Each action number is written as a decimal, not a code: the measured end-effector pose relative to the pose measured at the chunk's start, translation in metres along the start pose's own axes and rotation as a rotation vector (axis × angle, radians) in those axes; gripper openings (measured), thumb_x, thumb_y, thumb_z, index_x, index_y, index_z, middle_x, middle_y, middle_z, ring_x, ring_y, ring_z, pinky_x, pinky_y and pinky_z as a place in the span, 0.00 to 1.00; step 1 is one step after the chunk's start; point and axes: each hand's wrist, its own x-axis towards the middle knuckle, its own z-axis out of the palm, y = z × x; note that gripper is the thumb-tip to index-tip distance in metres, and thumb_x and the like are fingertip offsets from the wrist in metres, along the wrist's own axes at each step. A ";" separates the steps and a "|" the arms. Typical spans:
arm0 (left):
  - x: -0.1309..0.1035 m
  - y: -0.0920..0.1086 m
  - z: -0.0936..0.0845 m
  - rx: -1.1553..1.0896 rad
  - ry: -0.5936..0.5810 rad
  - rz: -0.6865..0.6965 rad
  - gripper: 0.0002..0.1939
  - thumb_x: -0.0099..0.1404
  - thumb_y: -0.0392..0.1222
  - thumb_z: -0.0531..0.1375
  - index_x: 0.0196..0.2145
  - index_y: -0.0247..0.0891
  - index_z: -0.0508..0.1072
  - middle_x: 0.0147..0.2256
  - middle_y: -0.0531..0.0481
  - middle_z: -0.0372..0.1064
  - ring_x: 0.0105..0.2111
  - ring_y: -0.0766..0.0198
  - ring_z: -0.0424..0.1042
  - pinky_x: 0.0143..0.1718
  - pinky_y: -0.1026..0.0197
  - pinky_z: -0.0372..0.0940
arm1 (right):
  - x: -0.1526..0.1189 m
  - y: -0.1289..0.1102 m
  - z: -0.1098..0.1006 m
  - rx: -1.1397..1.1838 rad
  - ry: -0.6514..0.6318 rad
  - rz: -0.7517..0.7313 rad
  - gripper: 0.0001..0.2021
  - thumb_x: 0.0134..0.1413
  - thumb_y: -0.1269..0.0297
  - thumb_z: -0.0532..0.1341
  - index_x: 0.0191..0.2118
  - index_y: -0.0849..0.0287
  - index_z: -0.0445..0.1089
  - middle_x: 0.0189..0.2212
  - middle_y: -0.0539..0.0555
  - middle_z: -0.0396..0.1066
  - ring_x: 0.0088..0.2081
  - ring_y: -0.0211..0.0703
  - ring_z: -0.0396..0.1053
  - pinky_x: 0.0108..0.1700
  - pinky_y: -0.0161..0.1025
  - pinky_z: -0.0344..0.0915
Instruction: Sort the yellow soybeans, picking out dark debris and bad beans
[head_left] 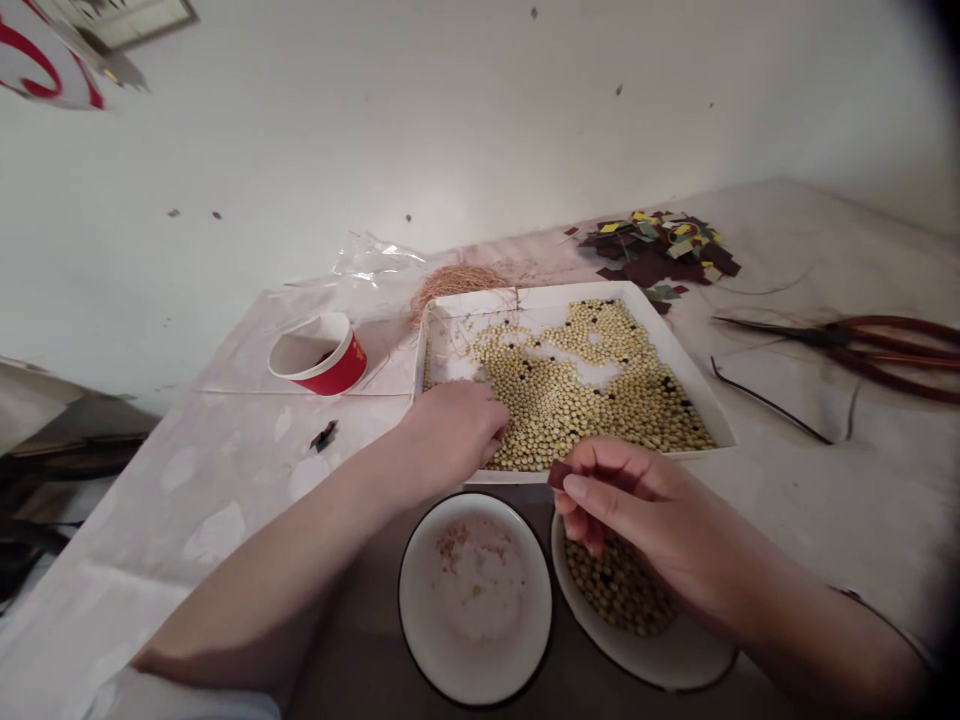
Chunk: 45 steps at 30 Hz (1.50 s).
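My left hand [457, 430] reaches over the near left part of a white tray [716, 425], its fingers curled down by the beads; whatever they hold is hidden. Many small yellowish beads [555, 410] with some black ones lie in the tray. Between the thumb and fingers of my right hand [630, 490] is a small dark red piece [559, 475], near the tray's front edge. Below that hand sits a bowl [660, 665] with more beads. To its left stands a white bowl [476, 600] with reddish residue inside.
A red and white paper cup [337, 370] stands at the left, near small dark scraps [324, 436]. Behind the tray are reddish strands [461, 285] and a heap of coloured pieces [660, 245]. Scissors [847, 338] and a dark curved strip [772, 405] lie at the right.
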 end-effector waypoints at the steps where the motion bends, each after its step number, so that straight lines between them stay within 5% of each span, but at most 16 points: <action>1: 0.001 0.001 0.001 -0.014 -0.001 0.007 0.06 0.59 0.35 0.53 0.27 0.37 0.70 0.28 0.48 0.69 0.32 0.60 0.68 0.32 0.60 0.61 | 0.000 0.000 0.000 -0.002 0.001 0.001 0.07 0.56 0.61 0.56 0.30 0.58 0.64 0.23 0.48 0.66 0.24 0.33 0.62 0.26 0.33 0.59; 22: 0.006 0.002 0.008 -0.049 0.025 0.004 0.06 0.56 0.36 0.54 0.27 0.36 0.71 0.27 0.47 0.70 0.31 0.59 0.68 0.32 0.59 0.61 | 0.000 0.001 0.001 -0.007 -0.003 -0.003 0.08 0.56 0.61 0.56 0.30 0.58 0.64 0.23 0.49 0.66 0.25 0.34 0.62 0.27 0.33 0.58; 28: -0.006 0.009 -0.023 -0.177 0.172 -0.039 0.05 0.56 0.35 0.55 0.26 0.37 0.70 0.26 0.52 0.68 0.28 0.65 0.65 0.30 0.63 0.59 | 0.001 -0.003 0.001 -0.011 -0.004 0.001 0.09 0.55 0.60 0.57 0.28 0.58 0.64 0.22 0.49 0.66 0.24 0.33 0.61 0.26 0.33 0.58; 32: -0.019 0.031 -0.041 -0.315 0.223 0.066 0.04 0.57 0.34 0.55 0.27 0.37 0.70 0.26 0.53 0.66 0.28 0.67 0.63 0.30 0.64 0.58 | 0.000 -0.002 0.000 -0.010 -0.019 -0.029 0.09 0.55 0.60 0.56 0.28 0.58 0.64 0.22 0.49 0.65 0.23 0.34 0.61 0.25 0.33 0.58; 45: -0.018 0.042 -0.035 -0.201 0.251 0.118 0.07 0.60 0.37 0.54 0.28 0.35 0.70 0.27 0.51 0.65 0.30 0.65 0.63 0.32 0.62 0.59 | 0.000 0.002 -0.002 -0.042 -0.049 -0.074 0.08 0.57 0.61 0.55 0.30 0.58 0.64 0.23 0.48 0.65 0.24 0.34 0.61 0.26 0.34 0.58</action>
